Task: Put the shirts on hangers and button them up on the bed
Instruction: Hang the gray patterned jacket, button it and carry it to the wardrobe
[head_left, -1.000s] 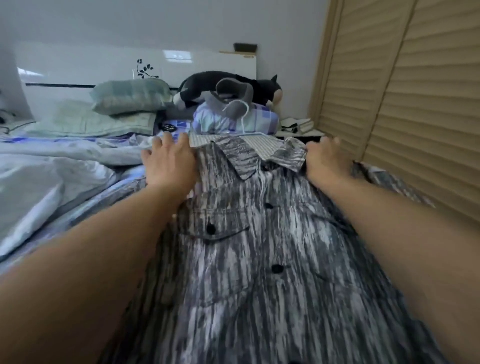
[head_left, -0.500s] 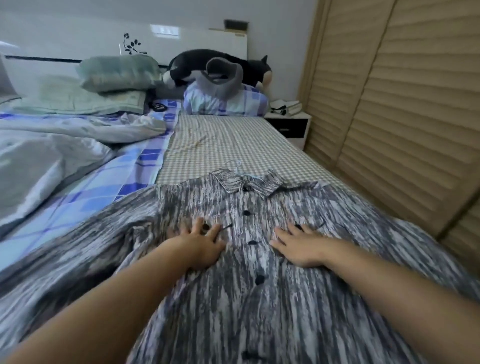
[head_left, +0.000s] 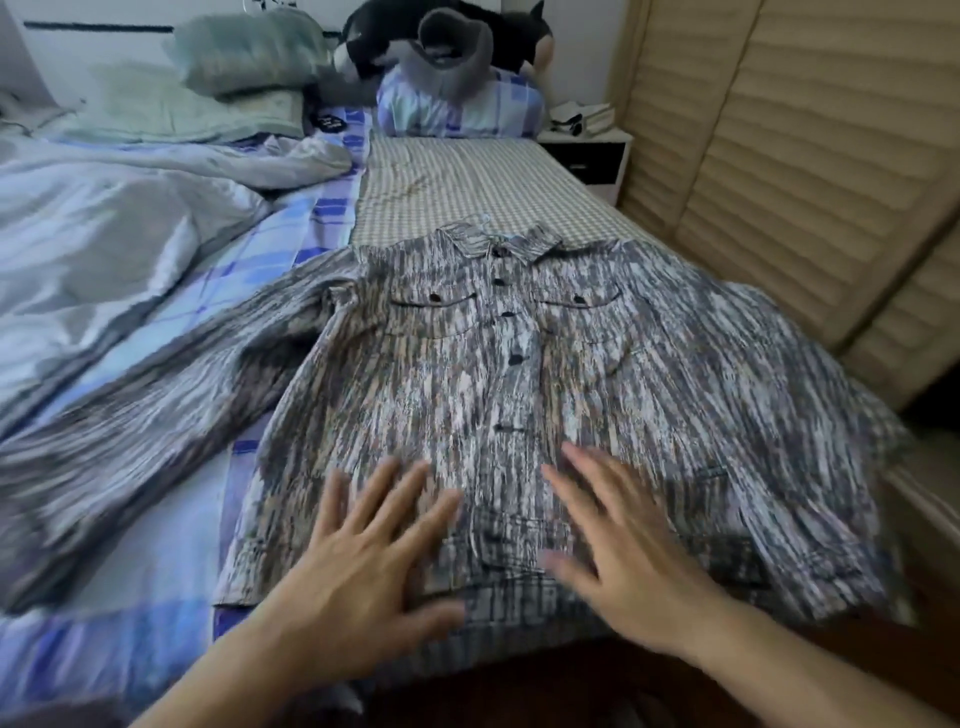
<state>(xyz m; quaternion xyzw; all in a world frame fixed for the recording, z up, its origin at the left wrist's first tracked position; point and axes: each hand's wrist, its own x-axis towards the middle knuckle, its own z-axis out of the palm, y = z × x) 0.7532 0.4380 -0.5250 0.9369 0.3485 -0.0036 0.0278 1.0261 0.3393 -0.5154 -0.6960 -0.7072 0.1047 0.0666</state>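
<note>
Head view, items listed left to right.

Quilt (head_left: 93, 244): pale, rumpled, heaped on the far left of the bed (head_left: 156, 545); green pillows (head_left: 244, 49) behind it at the headboard.

Left sleeve (head_left: 135, 410): spread out over the blue checked sheet, clear of the quilt.

Left hand (head_left: 358, 561): fingers straight and fanned, palm down on the lower front of the shirt, left of the button line. Holding nothing.

Shirt (head_left: 519, 374): grey streaked, lying face up along the right half of the bed, collar pointing to the headboard, hem at the near edge. Dark buttons (head_left: 517, 358) run down the closed front, with one on each chest pocket. A thin pale loop shows at the collar (head_left: 498, 241); probably the hanger's hook, though blur prevents certainty.

Right hand (head_left: 623, 545): fingers extended and spread, flat on the cloth just right of the button line. Motion-blurred; gripping nothing.

Plush toy (head_left: 441, 47) and checked pillow (head_left: 457, 106): at the head of the bed. Nightstand (head_left: 587, 150) and slatted wardrobe doors (head_left: 779, 182): far right.

Change noted: a second ago both hands were up at the shoulders beside the collar; half a second ago they were at chest height; now they sit near the hem. They have swept down the front, smoothing it.

Assessment: this shirt appears buttoned and flattened, so it looks about finished; any remaining shirts are not in view.
</note>
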